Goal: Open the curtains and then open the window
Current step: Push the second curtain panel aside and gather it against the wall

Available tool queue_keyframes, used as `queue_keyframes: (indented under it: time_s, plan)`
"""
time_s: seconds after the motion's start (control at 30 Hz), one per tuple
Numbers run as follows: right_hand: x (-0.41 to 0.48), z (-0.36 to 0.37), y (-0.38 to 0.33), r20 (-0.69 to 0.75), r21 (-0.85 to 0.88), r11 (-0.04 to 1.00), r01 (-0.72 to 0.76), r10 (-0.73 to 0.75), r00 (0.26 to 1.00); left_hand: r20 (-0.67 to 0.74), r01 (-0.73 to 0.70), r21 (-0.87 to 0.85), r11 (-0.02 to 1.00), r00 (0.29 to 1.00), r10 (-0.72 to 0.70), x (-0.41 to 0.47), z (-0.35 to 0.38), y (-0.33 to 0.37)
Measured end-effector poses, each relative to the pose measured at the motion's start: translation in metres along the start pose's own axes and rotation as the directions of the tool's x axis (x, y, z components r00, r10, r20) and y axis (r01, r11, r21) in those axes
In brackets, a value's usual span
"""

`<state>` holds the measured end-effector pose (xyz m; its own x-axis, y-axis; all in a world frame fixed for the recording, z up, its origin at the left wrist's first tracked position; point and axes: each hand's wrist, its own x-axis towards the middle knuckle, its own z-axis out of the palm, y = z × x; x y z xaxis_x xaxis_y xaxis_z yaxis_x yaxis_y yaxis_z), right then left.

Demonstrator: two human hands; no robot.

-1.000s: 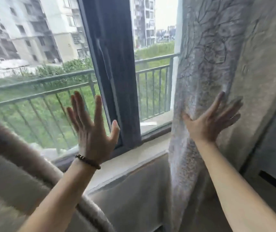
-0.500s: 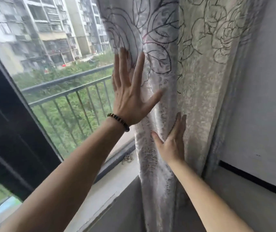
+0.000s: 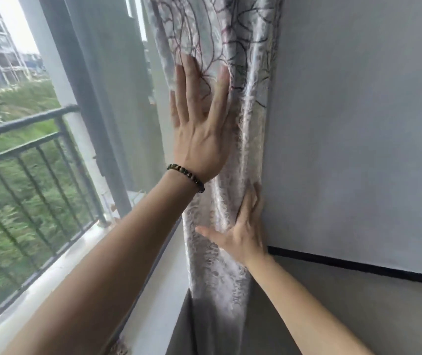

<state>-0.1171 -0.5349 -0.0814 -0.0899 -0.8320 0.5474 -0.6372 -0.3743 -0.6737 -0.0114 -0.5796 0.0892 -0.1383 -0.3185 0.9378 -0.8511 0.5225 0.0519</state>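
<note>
A pale silvery curtain point(image 3: 245, 80) with a dark leaf pattern is bunched into a narrow column against the grey wall at the right of the window. My left hand point(image 3: 199, 124), with a beaded bracelet at the wrist, lies flat on the curtain with its fingers spread. Lower down, my right hand point(image 3: 243, 234) presses flat against the curtain's right folds, at the wall's edge. The window frame point(image 3: 97, 103) stands left of the curtain, a grey upright with glass beyond it.
A dark metal balcony railing point(image 3: 25, 155) runs outside at the left, with green bushes and apartment blocks behind. A pale window sill point(image 3: 153, 285) runs along the bottom. The grey wall point(image 3: 358, 124) has a black strip low down.
The curtain has been pushed further right and is now bunched tighter against the wall. Both hands moved right with it, and my view turned right and closer.
</note>
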Motion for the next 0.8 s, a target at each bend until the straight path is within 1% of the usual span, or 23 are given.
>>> queue_keyframes:
  time_s: [0.07,0.13,0.27,0.3,0.43,0.5,0.6,0.67,0.8]
  plan:
    - [0.018,0.007,0.012,-0.043,0.039,0.998,-0.053,0.055,0.998,0.012,0.001,-0.011,1.0,1.0,0.0,0.01,0.027,0.003]
    - [0.038,0.009,0.024,-0.027,0.084,0.992,-0.098,0.101,0.995,0.034,-0.001,0.013,1.0,0.999,0.0,0.02,0.054,0.003]
    - [0.087,0.008,0.056,0.094,0.086,0.986,-0.141,0.133,0.987,0.078,0.044,0.055,0.998,0.996,-0.048,0.045,0.104,-0.011]
    - [0.1,0.008,0.067,0.106,0.083,0.985,-0.15,0.141,0.984,0.091,0.045,0.059,0.997,0.995,-0.05,0.051,0.117,-0.014]
    - [0.154,0.003,0.111,0.069,-0.017,0.994,-0.104,0.105,0.992,0.147,0.031,0.083,0.996,0.988,-0.043,0.075,0.177,-0.014]
    - [0.185,-0.001,0.136,0.05,-0.024,0.998,-0.063,0.064,0.997,0.15,0.05,0.102,0.994,0.987,-0.065,0.092,0.211,-0.011]
    - [0.233,-0.006,0.174,0.071,0.0,1.0,-0.02,0.02,0.997,0.135,0.088,0.133,0.987,0.985,-0.107,0.118,0.266,-0.006]
    - [0.264,-0.014,0.204,0.082,0.024,1.0,0.017,-0.019,0.996,0.151,0.108,0.162,0.981,0.98,-0.133,0.133,0.305,0.0]
    - [0.326,-0.023,0.258,0.177,-0.018,1.0,0.014,-0.011,0.984,0.18,0.154,0.196,0.968,0.965,-0.19,0.157,0.377,-0.001]
